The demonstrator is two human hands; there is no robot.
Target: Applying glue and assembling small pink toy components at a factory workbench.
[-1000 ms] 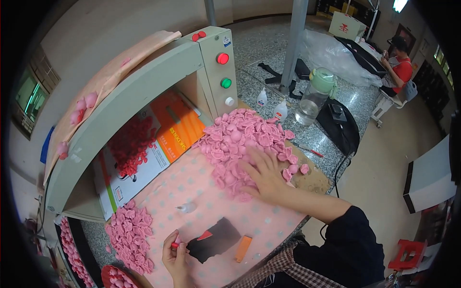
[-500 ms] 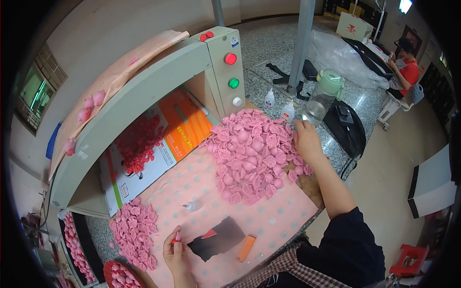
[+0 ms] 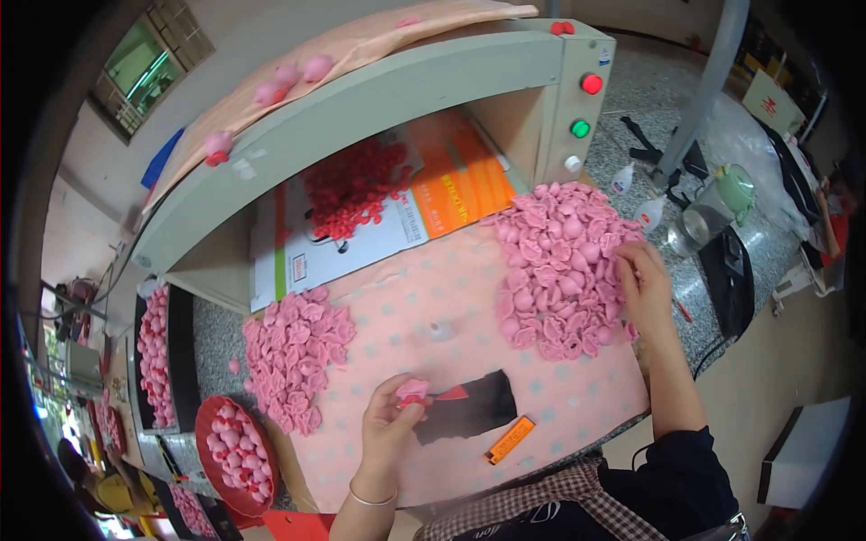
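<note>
the left hand (image 3: 390, 422) pinches a small pink rubbery cup-shaped piece (image 3: 413, 389) between its fingertips, just above the dark rectangular pad (image 3: 469, 408) on the pink dotted cloth (image 3: 406, 316). the right hand (image 3: 646, 287) lies with fingers curled on the right edge of the big heap of pink pieces (image 3: 561, 261). a smaller pink pile (image 3: 293, 352) lies to the left, an orange lighter-shaped thing (image 3: 510, 439) near the pad.

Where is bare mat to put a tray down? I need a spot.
Bare mat lies between the left pile and right pile. Near the left hand, the black patch and orange lighter crowd it.
</note>
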